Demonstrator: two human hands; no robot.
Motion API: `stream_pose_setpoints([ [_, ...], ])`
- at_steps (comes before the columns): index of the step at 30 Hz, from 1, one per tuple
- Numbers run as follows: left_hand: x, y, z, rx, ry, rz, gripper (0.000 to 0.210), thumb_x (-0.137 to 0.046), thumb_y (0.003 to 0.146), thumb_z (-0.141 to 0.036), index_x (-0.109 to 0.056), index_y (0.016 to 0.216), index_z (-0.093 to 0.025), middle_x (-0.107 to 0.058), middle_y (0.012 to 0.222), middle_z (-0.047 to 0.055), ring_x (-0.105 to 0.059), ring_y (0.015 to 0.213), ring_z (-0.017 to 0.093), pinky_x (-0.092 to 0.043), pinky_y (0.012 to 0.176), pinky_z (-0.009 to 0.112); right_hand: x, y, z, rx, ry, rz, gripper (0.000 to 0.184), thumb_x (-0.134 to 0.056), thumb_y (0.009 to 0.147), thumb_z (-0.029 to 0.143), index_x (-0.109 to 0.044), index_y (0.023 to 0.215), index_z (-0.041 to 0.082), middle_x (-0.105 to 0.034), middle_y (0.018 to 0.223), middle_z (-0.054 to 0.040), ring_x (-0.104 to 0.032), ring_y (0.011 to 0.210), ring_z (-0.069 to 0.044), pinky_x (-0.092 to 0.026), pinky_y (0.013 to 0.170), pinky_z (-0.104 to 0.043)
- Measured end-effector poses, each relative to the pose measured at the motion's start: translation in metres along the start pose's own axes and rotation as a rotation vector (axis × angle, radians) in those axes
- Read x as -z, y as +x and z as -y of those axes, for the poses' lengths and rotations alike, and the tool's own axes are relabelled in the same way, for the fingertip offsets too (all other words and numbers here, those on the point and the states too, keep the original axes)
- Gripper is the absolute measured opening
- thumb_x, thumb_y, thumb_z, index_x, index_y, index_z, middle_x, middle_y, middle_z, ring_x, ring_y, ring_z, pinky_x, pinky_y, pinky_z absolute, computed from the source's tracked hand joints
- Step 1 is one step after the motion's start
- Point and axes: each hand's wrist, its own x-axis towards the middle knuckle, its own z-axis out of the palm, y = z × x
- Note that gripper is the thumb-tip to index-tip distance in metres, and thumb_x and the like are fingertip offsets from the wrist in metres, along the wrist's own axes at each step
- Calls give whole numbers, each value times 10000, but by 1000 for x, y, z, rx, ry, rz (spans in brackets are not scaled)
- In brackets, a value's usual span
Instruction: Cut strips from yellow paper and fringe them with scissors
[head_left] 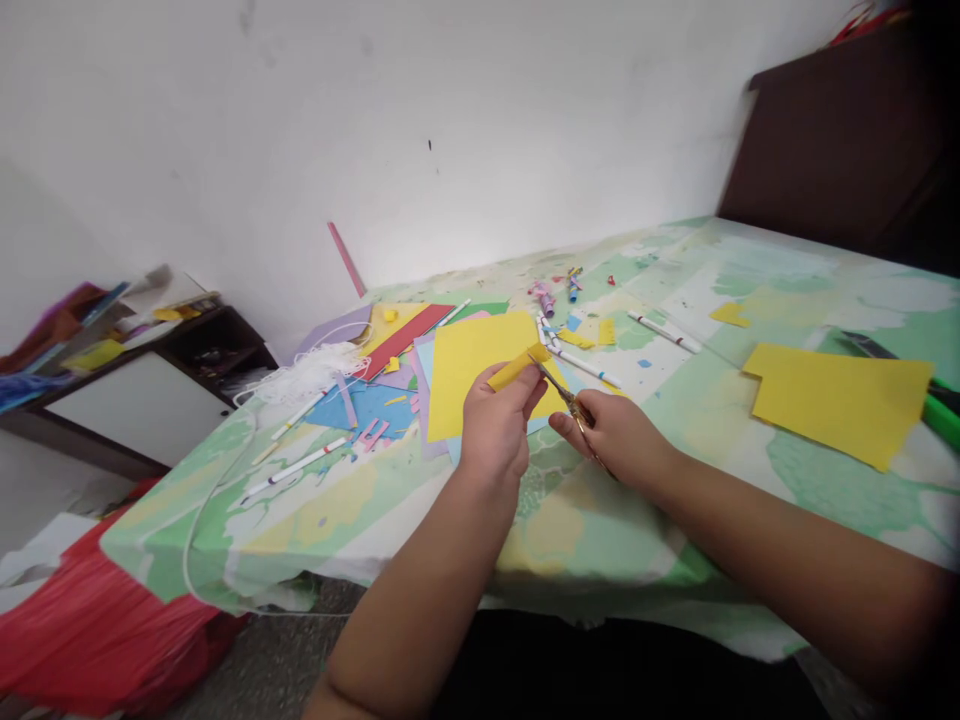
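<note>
In the middle of the frame, a narrow yellow craft strip (516, 370) is held up above the table, pinched between the thumb and fingers of the left hand (493, 425); whether it is folded or rolled cannot be told. The gold-handled scissors (568, 394) are gripped by the right hand (619, 436), with their blades at the strip's right end, just beside the left fingertips. The hands are near each other but apart; how far the blades are parted cannot be made out.

For a neat snip, the strip is best gripped firmly and kept taut, with the left fingertips drawn back a little from the cutting line. The blades should be set square to the edge, and short, even strokes should be made, the strip being fed by the left hand rather than the scissors being twisted. The cut is better made well above the large yellow sheet (469, 365) below, so that it is not nicked. Offcuts could be let fall away from the white marker pen (585, 366) and the small yellow scraps (607, 332) beyond the hands. At the right of the frame, the notched yellow sheet (836, 405) is lying flat on the patterned tablecloth (360, 540).
</note>
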Motion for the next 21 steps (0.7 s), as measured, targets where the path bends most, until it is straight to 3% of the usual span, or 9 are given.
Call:
stream_pose_setpoints([
  [12, 1, -2, -8, 47, 30, 20, 155, -650, 652, -78, -546, 759, -119, -628, 750, 14, -614, 743, 97, -468, 811, 268, 0, -2, 3, 35, 7, 24, 404, -386, 763, 587, -342, 598, 220, -484, 559, 0, -389, 512, -130, -264, 477, -243],
  [21, 7, 3, 14, 115, 38, 10, 268, -732, 588, -238, -592, 798, -144, -589, 715, -12, -564, 654, 81, -446, 626, 223, 1, 3, -2, 0, 11, -8, 427, -372, 757, 614, -337, 590, 223, -474, 550, 6, -387, 509, -131, -267, 474, -244],
])
